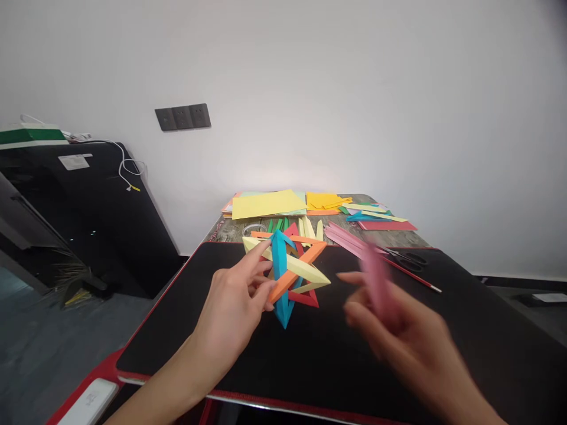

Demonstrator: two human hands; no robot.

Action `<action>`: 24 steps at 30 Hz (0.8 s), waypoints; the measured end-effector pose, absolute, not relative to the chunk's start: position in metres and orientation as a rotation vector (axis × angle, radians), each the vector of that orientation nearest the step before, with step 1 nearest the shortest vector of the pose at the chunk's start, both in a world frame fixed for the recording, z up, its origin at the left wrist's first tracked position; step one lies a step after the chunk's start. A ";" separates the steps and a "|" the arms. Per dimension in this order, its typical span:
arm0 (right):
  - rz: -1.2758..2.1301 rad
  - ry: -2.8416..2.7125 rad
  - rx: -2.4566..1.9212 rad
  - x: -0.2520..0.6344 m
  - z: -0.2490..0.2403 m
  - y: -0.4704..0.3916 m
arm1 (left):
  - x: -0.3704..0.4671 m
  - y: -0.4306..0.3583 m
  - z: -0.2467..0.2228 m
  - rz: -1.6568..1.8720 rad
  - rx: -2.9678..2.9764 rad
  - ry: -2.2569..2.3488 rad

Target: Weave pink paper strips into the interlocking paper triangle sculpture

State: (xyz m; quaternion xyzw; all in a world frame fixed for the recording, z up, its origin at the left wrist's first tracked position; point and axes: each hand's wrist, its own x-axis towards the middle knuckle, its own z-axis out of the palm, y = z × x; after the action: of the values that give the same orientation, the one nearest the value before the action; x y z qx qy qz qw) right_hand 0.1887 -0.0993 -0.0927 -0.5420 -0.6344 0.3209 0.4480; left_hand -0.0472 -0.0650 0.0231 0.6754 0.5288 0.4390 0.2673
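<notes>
My left hand (237, 295) grips a folded-paper star model (292, 268) by its left side, holding it up over the black mat. Blue, orange, pale yellow and red paper struts interlock in the model. Over to the right, my right hand (398, 330) is closed around a folded pink paper strip (378, 283), which stands upright and is blurred by motion. The strip and the star model are apart. More pink folded strips (345, 237) lie on the table just behind the right hand.
The black mat (177, 319) covers the near part of the table. Behind it lie yellow paper sheets (266, 205), pale yellow strips (310, 229), green strips (278, 224), black scissors (411, 258) and a red pencil (414, 276). A black cabinet (88, 206) stands left.
</notes>
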 end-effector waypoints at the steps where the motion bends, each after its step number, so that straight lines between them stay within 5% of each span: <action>1: 0.770 -1.593 -1.346 0.179 -0.072 -0.086 | -0.045 -0.066 0.023 1.196 1.833 1.418; 5: 0.618 -1.731 -1.328 0.154 -0.024 -0.057 | -0.043 -0.072 0.021 1.231 1.912 1.376; 11: 0.617 -1.827 -1.277 0.161 -0.023 -0.047 | -0.065 -0.074 0.014 1.673 2.107 1.488; 24: 0.945 -1.782 -1.116 0.142 0.008 0.016 | -0.102 -0.048 -0.027 1.587 2.292 1.311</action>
State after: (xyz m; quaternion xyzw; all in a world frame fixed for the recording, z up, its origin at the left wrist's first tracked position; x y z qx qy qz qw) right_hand 0.1415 0.0161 0.0076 -0.4424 -0.7065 0.3745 0.4061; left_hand -0.1021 -0.0485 -0.0275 0.7438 0.4253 0.5148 0.0305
